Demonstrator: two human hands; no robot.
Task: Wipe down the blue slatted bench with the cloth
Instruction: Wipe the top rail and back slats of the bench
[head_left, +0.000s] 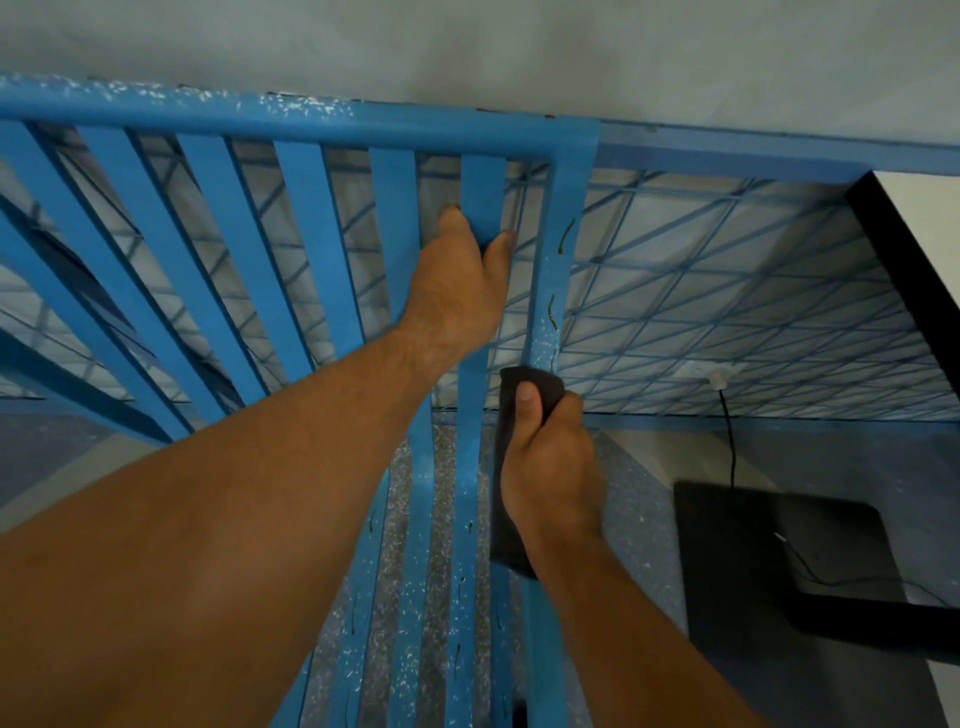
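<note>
Head view: left hand (457, 291) outstretched, fingers (451, 221) curled round a bench slat (483, 182), right hand (550, 467) gripping the cloth (511, 545).

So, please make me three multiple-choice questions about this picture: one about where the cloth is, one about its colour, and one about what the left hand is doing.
1. Where on the blue bench is the cloth?
A. on the top rail at the far left
B. against the end bar on the right side
C. lying on the floor

2. What colour is the cloth?
A. white
B. yellow
C. dark grey, nearly black

3. What is the left hand doing?
A. gripping a slat
B. hanging free in the air
C. holding a second cloth

Answers: 1 B, the right hand holds the cloth to the rightmost bar; 2 C, it looks dark against the blue paint; 3 A, the fingers curl round a slat near the right end.
</note>
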